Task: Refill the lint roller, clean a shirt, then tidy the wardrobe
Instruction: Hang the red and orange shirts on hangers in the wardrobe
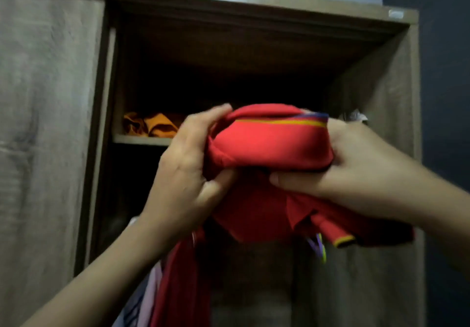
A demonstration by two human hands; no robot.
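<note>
Both hands are up in front of the open wardrobe (pixel 376 85), and the red shirt (pixel 269 146) is bunched between them, right in front of the shelf (pixel 142 140) and level with its edge. The left hand (pixel 188 166) clamps the left end, fingers curled over the top and thumb tucked under. The right hand (pixel 351 166) has the right end, thumb pressed in below and fingers lost behind the cloth. Both grips are full of fabric.

The bundle lies sideways, its long axis running along the shelf edge, with a yellow-and-blue stripe (pixel 279 122) tracing that same line across its top. Below shelf level a sleeve (pixel 335 235) droops out of the bundle, yellow cuff pointing down and to the right.

On the shelf, left of the bundle, sits a crumpled orange garment (pixel 150 127); shirt and left hand cover the shelf's middle. At the shelf's right end something pale (pixel 356 116) peeks over the right hand, too blurred to name. Left of the shelf, the sliding door (pixel 45 97) closes off that half.

Under the shelf hang a red garment (pixel 178 288) and a pale lilac one (pixel 150 298), both cut off at the bottom edge. A purple-and-yellow loop (pixel 320 247) dangles beneath the shirt, and I can't tell what it is. The space behind the shelf is black and unreadable.
</note>
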